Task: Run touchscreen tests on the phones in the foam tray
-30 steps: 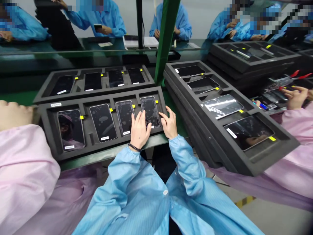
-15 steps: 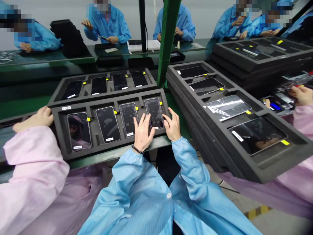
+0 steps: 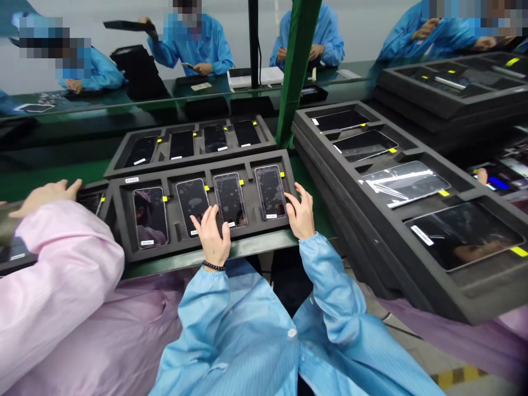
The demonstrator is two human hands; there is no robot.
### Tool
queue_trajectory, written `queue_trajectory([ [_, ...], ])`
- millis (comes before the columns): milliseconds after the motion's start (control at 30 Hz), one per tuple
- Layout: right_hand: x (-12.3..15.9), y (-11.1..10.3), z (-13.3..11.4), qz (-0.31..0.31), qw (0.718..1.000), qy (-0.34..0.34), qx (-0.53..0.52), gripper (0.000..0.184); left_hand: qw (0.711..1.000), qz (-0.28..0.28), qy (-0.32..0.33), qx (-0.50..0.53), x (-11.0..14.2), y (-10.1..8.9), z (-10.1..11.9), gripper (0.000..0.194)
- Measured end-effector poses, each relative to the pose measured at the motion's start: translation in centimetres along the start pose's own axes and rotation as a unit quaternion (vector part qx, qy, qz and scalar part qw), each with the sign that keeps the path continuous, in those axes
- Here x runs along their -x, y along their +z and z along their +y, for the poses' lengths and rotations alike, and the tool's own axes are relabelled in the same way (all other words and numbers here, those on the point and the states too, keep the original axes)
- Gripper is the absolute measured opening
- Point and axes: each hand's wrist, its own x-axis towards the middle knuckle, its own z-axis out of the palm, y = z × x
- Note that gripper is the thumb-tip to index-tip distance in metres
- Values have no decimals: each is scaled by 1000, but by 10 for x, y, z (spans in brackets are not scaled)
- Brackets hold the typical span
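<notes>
Before me a black foam tray is tilted up, with a phone-like screen panel in each pocket, a yellow tab on each. My left hand is open, its fingers spread over the tray's lower edge. They lie between the second screen panel and the third screen panel. My right hand rests on the tray's right end with its fingers apart. Its fingertips are close to the rightmost screen panel. Neither hand has lifted anything.
Behind stands another filled tray. A tall stack of foam trays is on the right, near a green post. At left a co-worker's pink sleeve reaches over another tray. Co-workers in blue sit across the bench.
My left hand has moved left, from between the third and fourth panels to between the second and third. My right hand stays at the tray's end. The neighbour's hand has left the tray's left end.
</notes>
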Motion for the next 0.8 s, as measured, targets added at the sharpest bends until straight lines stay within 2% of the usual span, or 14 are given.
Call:
queue_trajectory([
  [367,0,0,0,2,1000,-6,11,43,999,-29,40,7,-3,-1,1,52],
  [567,1,-1,0,8,1000,-1,6,41,999,-14,26,24,-3,-3,1,52],
  [667,-11,-4,-5,27,1000,-6,3,42,999,-2,38,12,-24,-8,0,51],
  [800,-47,-4,-19,22,998,-59,27,40,995,-30,91,-26,-74,-11,4,50],
])
